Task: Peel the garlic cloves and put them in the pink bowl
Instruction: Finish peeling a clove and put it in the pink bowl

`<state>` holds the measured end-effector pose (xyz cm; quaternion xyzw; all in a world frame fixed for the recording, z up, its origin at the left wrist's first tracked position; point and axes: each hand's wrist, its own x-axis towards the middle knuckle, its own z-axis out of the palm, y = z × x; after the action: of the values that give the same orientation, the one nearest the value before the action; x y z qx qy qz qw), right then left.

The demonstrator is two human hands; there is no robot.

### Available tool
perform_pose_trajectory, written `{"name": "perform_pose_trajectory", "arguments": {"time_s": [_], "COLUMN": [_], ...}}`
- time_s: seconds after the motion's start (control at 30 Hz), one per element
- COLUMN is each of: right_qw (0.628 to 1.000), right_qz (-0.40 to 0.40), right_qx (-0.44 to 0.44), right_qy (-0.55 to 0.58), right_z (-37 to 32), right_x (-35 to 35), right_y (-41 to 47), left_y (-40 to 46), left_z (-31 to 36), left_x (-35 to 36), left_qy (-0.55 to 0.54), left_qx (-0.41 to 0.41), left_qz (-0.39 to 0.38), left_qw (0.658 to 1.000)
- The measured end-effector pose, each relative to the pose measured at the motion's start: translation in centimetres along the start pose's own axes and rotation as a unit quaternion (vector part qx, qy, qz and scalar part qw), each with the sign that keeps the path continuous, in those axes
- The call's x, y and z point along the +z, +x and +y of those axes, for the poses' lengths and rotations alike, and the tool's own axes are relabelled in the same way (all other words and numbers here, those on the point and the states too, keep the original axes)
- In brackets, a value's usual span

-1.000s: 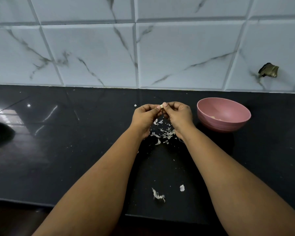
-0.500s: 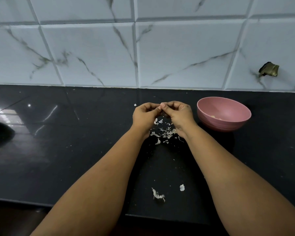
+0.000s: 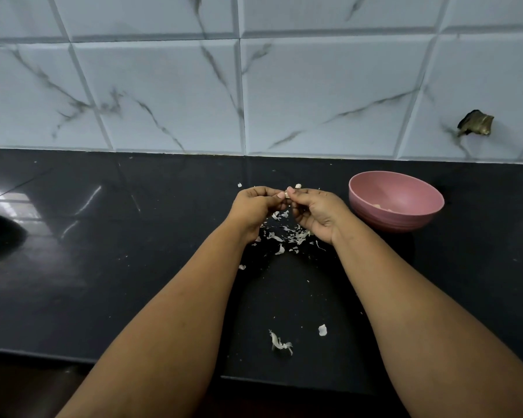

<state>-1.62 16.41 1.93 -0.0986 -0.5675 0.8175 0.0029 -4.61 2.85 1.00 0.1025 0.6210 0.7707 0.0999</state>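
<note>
While curled, both hands (image 3: pixel 287 206) meet.

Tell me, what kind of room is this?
Most likely a kitchen. There's a shiny black counter under a marble-look tiled wall, a pink bowl, and garlic skins scattered below the two hands.

1 view only, from my head, facing forward and down across the black counter (image 3: pixel 103 267) toward the tiled wall (image 3: pixel 163 95) at its back edge. Wide angle; tile lines bow. My forearms enter from the bottom, the counter's front edge lies close below, and its back edge crosses mid-frame.
</note>
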Motion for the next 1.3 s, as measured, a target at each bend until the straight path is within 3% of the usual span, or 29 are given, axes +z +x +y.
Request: {"name": "perform_pose_trajectory", "arguments": {"time_s": [0.27,0.6,1.3], "right_qw": [0.999,0.999,0.997], "right_qz": [-0.024,-0.045,-0.067], "right_qx": [0.033,0.007,0.028], "right_qy": [0.022,-0.021,0.001], "right_z": [-0.5,-1.0,-0.5], "right_x": [-0.4,-0.2,-0.2], "right_y": [-0.1,-0.6,-0.3], "left_y": [0.0,-0.2,-0.3], "left_z": [0.4,0.8,1.0], "left_x": [-0.3,-0.7,0.1], "left_qy": [-0.010,0.000,-0.020], "left_qx": [-0.012,-0.012,-0.076], "left_qz": [-0.026,-0.045,-0.018], "left_qw": [1.000,0.999,0.997]}}
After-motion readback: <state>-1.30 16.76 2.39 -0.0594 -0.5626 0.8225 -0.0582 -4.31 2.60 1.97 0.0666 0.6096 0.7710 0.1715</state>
